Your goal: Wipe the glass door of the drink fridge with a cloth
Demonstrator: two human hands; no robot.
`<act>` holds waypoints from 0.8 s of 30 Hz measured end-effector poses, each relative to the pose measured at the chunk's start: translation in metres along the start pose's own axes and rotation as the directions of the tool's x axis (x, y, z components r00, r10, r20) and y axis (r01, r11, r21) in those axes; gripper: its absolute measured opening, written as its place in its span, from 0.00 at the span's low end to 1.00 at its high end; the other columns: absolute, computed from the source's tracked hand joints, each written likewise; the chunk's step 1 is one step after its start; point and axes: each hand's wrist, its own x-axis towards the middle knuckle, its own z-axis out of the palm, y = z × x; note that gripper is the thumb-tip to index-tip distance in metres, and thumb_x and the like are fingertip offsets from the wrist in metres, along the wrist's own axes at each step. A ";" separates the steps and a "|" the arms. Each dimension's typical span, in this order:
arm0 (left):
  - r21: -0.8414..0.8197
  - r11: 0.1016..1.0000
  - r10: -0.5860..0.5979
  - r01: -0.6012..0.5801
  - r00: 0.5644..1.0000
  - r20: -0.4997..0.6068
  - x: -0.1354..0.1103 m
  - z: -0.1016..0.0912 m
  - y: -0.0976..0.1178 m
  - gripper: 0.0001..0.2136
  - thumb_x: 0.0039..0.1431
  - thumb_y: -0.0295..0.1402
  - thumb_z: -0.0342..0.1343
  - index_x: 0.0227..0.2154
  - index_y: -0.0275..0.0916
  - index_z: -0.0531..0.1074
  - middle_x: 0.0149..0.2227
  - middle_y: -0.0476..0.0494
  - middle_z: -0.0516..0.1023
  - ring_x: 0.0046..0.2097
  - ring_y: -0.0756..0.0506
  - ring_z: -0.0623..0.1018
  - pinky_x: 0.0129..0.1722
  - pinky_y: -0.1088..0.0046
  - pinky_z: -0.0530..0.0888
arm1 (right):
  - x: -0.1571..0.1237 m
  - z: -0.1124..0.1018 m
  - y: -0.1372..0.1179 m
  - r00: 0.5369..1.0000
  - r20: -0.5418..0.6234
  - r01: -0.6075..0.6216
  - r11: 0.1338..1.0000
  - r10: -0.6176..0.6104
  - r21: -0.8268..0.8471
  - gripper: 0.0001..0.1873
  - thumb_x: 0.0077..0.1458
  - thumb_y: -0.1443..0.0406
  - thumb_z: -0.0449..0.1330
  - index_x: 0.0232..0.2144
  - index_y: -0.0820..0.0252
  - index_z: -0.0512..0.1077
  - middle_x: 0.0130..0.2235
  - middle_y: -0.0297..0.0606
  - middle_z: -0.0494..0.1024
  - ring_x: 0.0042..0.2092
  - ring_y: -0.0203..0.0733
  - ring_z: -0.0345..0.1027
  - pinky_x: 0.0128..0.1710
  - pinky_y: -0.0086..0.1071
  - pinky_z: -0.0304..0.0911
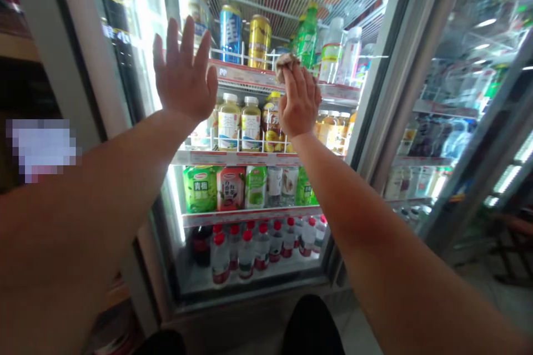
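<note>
Cloth [286, 62]: I judge it soft and light; bunch it.
Right hand [298, 101]: I press cloth against shelf edge [250, 75], fingers closed round it.
Left hand [184, 76]: spread open, empty.

White strip lighting inside the tall glass-fronted drinks fridge [266, 216] is glaring brightly; beside it, surroundings are lying dim, edges are bending and glass reflections are blurring.

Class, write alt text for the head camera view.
The right hand presses a crumpled cloth to a shelf edge in an open drinks fridge. The left hand is raised open, fingers spread, near the door.
</note>
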 end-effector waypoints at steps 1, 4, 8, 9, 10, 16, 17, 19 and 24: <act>-0.003 1.000 -0.023 0.023 1.000 0.001 -0.003 0.007 -0.005 0.29 0.70 0.41 0.37 0.72 0.44 0.47 0.73 0.66 0.32 0.74 0.44 0.38 0.71 0.60 0.35 | 0.001 -0.002 -0.002 1.000 0.010 -0.011 1.000 0.011 0.012 0.32 0.63 0.67 0.42 0.68 0.62 0.60 0.70 0.43 0.59 0.73 0.52 0.44 0.73 0.57 0.38; 0.029 0.999 -0.022 0.024 0.999 -0.038 -0.009 0.021 -0.013 0.29 0.71 0.42 0.32 0.73 0.49 0.45 0.70 0.78 0.24 0.74 0.49 0.34 0.72 0.67 0.30 | 0.000 -0.007 -0.004 1.000 0.023 -0.018 0.997 0.016 0.070 0.33 0.62 0.67 0.44 0.69 0.58 0.60 0.70 0.40 0.60 0.73 0.53 0.43 0.73 0.59 0.39; 0.026 1.000 -0.003 0.004 0.999 -0.050 -0.008 0.022 -0.014 0.29 0.70 0.42 0.32 0.73 0.50 0.43 0.69 0.80 0.22 0.74 0.49 0.35 0.72 0.68 0.29 | -0.006 -0.014 -0.001 0.966 0.133 0.206 0.972 -0.221 0.117 0.32 0.63 0.67 0.46 0.69 0.54 0.59 0.70 0.35 0.59 0.74 0.51 0.43 0.74 0.56 0.38; 0.013 1.000 -0.006 0.007 0.999 -0.053 -0.007 0.021 -0.013 0.29 0.70 0.42 0.34 0.73 0.49 0.44 0.69 0.80 0.22 0.74 0.48 0.35 0.72 0.66 0.31 | -0.007 -0.016 0.001 0.927 0.177 0.311 0.941 -0.332 0.137 0.32 0.63 0.67 0.47 0.68 0.53 0.60 0.71 0.34 0.58 0.74 0.49 0.43 0.74 0.54 0.39; -0.006 1.000 -0.013 0.012 0.998 -0.055 -0.006 0.021 -0.013 0.30 0.69 0.42 0.35 0.73 0.49 0.45 0.69 0.80 0.23 0.74 0.47 0.36 0.73 0.63 0.32 | -0.006 -0.018 0.002 0.874 0.213 0.409 0.898 -0.437 0.166 0.31 0.63 0.67 0.48 0.68 0.52 0.61 0.71 0.32 0.58 0.73 0.47 0.44 0.74 0.52 0.40; -0.256 0.966 -0.058 0.041 0.996 -0.062 -0.004 0.021 -0.015 0.29 0.66 0.44 0.40 0.70 0.56 0.54 0.68 0.82 0.34 0.74 0.43 0.40 0.73 0.58 0.32 | 0.052 -0.011 0.015 0.952 0.060 0.282 0.935 -0.301 0.214 0.30 0.61 0.68 0.48 0.64 0.47 0.66 0.68 0.30 0.64 0.72 0.47 0.50 0.72 0.55 0.44; -0.299 0.954 -0.060 0.038 0.996 -0.066 -0.004 0.021 -0.015 0.29 0.65 0.44 0.41 0.69 0.57 0.55 0.69 0.82 0.35 0.74 0.42 0.40 0.73 0.58 0.30 | 0.066 -0.006 0.016 0.992 -0.049 0.123 0.970 -0.115 0.208 0.31 0.60 0.69 0.47 0.64 0.50 0.67 0.67 0.33 0.65 0.71 0.50 0.51 0.72 0.57 0.44; -0.353 0.935 -0.071 0.043 0.995 -0.066 -0.005 0.021 -0.015 0.30 0.63 0.46 0.42 0.69 0.57 0.56 0.69 0.81 0.37 0.74 0.41 0.40 0.73 0.58 0.28 | 0.087 0.005 0.014 0.952 -0.212 -0.171 0.958 0.220 0.229 0.32 0.59 0.69 0.44 0.64 0.55 0.67 0.68 0.40 0.64 0.71 0.55 0.51 0.71 0.61 0.44; -0.403 0.915 -0.038 0.003 0.996 -0.079 -0.006 0.025 -0.017 0.33 0.60 0.51 0.43 0.69 0.58 0.53 0.69 0.82 0.44 0.74 0.47 0.30 0.72 0.62 0.25 | 0.078 0.008 -0.011 0.994 -0.110 -0.015 0.992 0.029 0.124 0.31 0.62 0.66 0.46 0.67 0.49 0.62 0.69 0.35 0.61 0.72 0.52 0.47 0.72 0.59 0.43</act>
